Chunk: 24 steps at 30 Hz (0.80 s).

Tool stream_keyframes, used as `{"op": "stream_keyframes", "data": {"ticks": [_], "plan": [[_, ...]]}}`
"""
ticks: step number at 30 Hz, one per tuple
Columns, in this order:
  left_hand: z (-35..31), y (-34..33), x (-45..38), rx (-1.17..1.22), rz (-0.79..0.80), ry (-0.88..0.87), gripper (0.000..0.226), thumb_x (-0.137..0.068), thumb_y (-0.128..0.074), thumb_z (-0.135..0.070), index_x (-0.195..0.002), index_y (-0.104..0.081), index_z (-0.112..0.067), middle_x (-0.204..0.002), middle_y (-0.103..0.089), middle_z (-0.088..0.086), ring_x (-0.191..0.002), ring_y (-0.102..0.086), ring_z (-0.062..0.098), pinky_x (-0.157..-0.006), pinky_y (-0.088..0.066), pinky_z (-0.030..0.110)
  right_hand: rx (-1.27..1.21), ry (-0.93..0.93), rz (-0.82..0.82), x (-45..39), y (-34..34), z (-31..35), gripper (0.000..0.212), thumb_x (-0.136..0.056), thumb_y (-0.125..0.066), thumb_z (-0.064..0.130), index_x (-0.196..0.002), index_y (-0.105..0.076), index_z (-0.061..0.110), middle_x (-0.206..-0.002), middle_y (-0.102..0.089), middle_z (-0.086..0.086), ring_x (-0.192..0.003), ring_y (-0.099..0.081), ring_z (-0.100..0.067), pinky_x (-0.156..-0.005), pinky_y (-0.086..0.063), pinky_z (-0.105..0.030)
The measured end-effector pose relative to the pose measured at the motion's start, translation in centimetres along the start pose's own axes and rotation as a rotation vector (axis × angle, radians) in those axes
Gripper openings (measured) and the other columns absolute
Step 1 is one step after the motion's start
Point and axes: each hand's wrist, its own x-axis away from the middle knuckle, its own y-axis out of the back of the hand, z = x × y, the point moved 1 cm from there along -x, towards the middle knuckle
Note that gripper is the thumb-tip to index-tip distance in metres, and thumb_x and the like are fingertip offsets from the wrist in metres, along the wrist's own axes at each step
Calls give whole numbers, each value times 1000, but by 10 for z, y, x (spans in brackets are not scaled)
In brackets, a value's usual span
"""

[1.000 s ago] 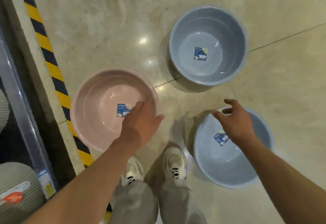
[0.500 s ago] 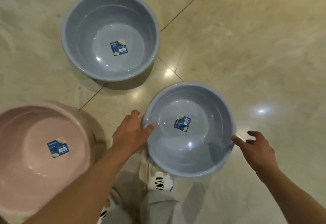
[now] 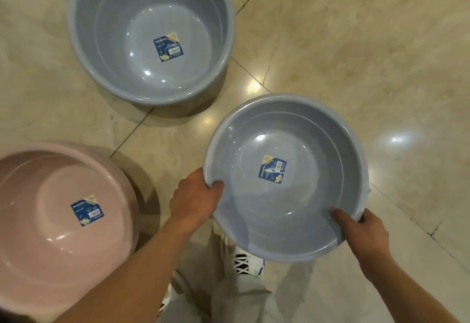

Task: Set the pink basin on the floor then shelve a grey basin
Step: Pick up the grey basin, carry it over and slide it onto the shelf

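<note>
The pink basin (image 3: 38,221) stands on the floor at the lower left, a blue label in its bottom. A smaller grey basin (image 3: 300,195) is right of it, over my shoes. My left hand (image 3: 193,200) grips its left rim, thumb inside. My right hand (image 3: 361,228) grips its near right rim, thumb inside too. Whether this basin still touches the floor I cannot tell. A bigger, deeper grey basin (image 3: 122,30) stands on the floor at the top left, untouched.
Glossy beige marble floor (image 3: 356,55) with dark tile seams spreads to the right and top. My white shoes (image 3: 244,264) and grey trouser legs (image 3: 229,299) are under the held basin. No shelf is in view.
The view swung right, away from the striped shelf edge. My left hand left the pink basin and took the small grey basin's left rim. My right hand closed on its right rim.
</note>
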Motion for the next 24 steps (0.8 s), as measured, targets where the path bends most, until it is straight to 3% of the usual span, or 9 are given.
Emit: {"op": "stream_keyframes", "data": {"ticks": [3, 8, 10, 13, 19, 22, 24], "plan": [[-9, 31, 19, -76, 18, -31, 27, -83, -56, -49, -105, -62, -35, -93, -71, -6, -83, -68, 22, -72, -55, 33, 33, 59, 8, 17, 24, 33, 28, -85, -78, 32, -101, -66, 13, -81, -66, -3, -73, -62, -26, -70, -52, -44], [-50, 114, 54, 61, -81, -62, 20, -80, -57, -48, -93, -64, -35, -78, -71, -9, -71, -67, 9, -57, -45, 23, 81, 247, 34, 50, 66, 125, 20, -88, -75, 32, -99, -66, 18, -81, -68, -8, -68, -60, -19, -63, -49, -38], [-73, 153, 62, 95, -125, -64, 19, -79, -58, -48, -93, -62, -36, -79, -71, -9, -74, -68, 15, -61, -48, 26, 98, 311, 21, 60, 81, 171, 18, -89, -73, 34, -98, -65, 19, -78, -66, -6, -65, -58, -17, -57, -42, -33], [-103, 206, 69, 99, -178, -41, 32, -82, -61, -50, -108, -63, -32, -91, -74, 0, -84, -70, 28, -80, -55, 38, 143, 396, 19, 78, 101, 238, 17, -91, -70, 39, -96, -64, 23, -71, -61, 9, -64, -56, -11, -54, -40, -30], [-122, 279, 60, 164, -299, -21, 42, -80, -62, -54, -112, -65, -27, -88, -70, -4, -82, -67, 26, -77, -53, 37, 240, 552, 47, 99, 96, 346, 23, -93, -62, 52, -101, -63, 31, -85, -70, 0, -79, -69, -28, -75, -60, -45], [-111, 302, 39, 160, -309, 21, 44, -83, -64, -52, -118, -66, -27, -95, -70, -1, -89, -67, 30, -81, -53, 39, 289, 585, 64, 100, 70, 378, 32, -94, -60, 54, -107, -68, 27, -86, -71, -1, -79, -68, -28, -75, -59, -43], [-100, 314, 20, 164, -290, 38, 57, -79, -58, -59, -127, -62, -28, -97, -70, -2, -89, -67, 27, -79, -52, 37, 319, 592, 72, 94, 45, 396, 37, -94, -60, 55, -110, -70, 24, -86, -70, -3, -79, -66, -30, -75, -56, -41]]}}
